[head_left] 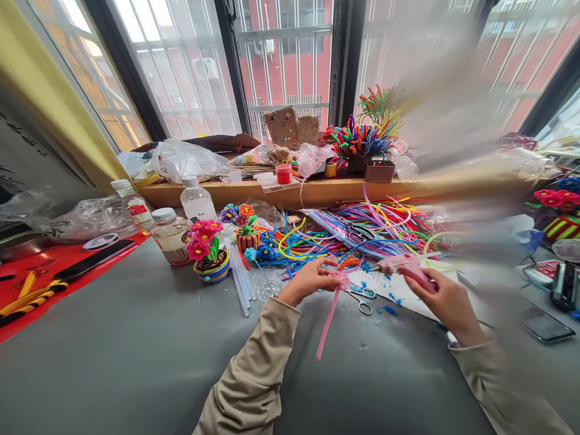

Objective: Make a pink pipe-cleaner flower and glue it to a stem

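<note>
Pinched in the fingers of my left hand [312, 281] is a pink pipe cleaner [328, 326], bunched at the top with one straight end hanging down over the table. My right hand [446, 302] grips a pink hot glue gun [403, 264], its nozzle pointing left toward the bunched part, a short gap between them. Under and between my hands lie scissors with white handles [365, 302] and blue fuzzy scraps [390, 310]. An orange fuzzy piece [348, 262] shows just beyond my left fingertips.
Loose coloured pipe cleaners [385, 223] heap behind my hands, with black-handled scissors [357, 232] on them. Left stand a pot of pink fuzzy flowers [211, 266], clear glue sticks [242, 281] and bottles [170, 235]. A phone [548, 323] lies right. A cluttered ledge [226, 194] runs below the windows.
</note>
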The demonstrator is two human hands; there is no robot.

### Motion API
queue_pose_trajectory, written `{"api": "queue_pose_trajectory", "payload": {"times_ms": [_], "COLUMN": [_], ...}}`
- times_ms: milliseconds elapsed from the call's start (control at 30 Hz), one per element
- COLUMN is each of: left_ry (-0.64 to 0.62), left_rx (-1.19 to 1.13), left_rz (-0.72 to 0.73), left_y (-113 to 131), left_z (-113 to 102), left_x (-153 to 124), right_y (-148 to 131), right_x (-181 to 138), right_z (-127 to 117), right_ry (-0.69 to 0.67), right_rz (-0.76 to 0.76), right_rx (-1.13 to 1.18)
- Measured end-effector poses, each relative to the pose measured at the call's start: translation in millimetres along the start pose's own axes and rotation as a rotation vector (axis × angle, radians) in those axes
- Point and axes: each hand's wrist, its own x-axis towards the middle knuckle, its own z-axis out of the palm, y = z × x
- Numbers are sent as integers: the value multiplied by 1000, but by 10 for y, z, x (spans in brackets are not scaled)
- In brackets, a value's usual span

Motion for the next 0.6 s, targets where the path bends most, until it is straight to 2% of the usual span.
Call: {"api": "queue_pose_trajectory", "payload": {"times_ms": [100, 300, 600], "left_ry": [8, 13, 39], "left_rx": [-4, -1, 14], "left_rz": [18, 2, 25], "left_y": [23, 31, 151], "left_z": [-36, -61, -145], "left_x": [-8, -4, -121], "right_y": [-113, -96, -95], "right_x": [-23, 23, 194], "right_z": [76, 198, 210], "right_ry": [-129, -126, -174], "right_rz": [-46, -53, -12], "right_rx": [-38, -109, -164]}}
